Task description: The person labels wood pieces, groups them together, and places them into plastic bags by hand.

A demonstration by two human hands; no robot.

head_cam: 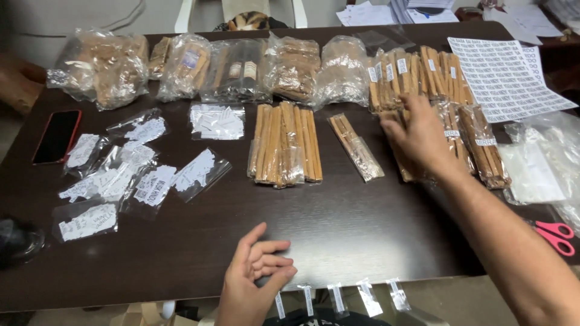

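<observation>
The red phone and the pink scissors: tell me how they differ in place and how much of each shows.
The red phone lies flat at the table's left side, fully in view; the pink scissors lie at the right edge, only their handles showing past the right forearm. The phone is a rectangle with a dark screen; the scissors show looped handles. Both rest on the dark table, untouched by either hand.

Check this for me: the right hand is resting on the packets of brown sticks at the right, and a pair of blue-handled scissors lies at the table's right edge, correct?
Not quite. In the head view the scissors have pink handles, not blue. The rest holds: the right hand rests on the packets of brown sticks, and the scissors lie at the right edge of the table.
</observation>
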